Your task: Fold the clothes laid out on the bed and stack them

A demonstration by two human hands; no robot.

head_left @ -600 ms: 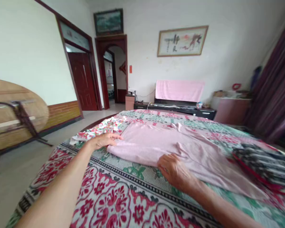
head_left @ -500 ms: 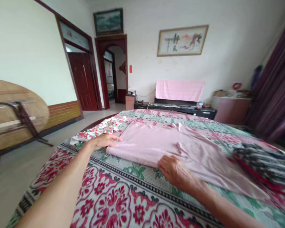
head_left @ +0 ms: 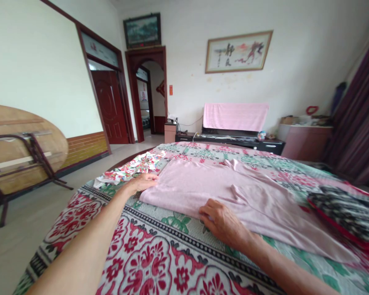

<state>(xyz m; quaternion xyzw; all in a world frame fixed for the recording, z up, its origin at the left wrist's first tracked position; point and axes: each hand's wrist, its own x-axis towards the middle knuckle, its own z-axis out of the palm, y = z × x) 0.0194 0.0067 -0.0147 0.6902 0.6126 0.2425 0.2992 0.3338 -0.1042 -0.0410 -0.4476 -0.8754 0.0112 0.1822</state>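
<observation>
A pale pink shirt lies spread across the bed, its near edge folded over and a sleeve trailing to the right. At the shirt's left end, my left hand rests with fingers stretched out against the border of the cloth. My right hand has its fingers curled down on the near folded edge, gripping the fabric; its fingertips are partly hidden. Some wrinkles run through the sleeve area. Just beyond my left hand is a crumpled white floral garment.
A patterned red, green and white bedspread covers the bed. A black-and-white garment with red trim lies at the right. Beyond the bed stands a low black cabinet. A folded round table leans at the left wall.
My right hand has shifted slightly left along the near edge of the shirt. My left hand stays at the left end. The camera view has turned a little to the left.
</observation>
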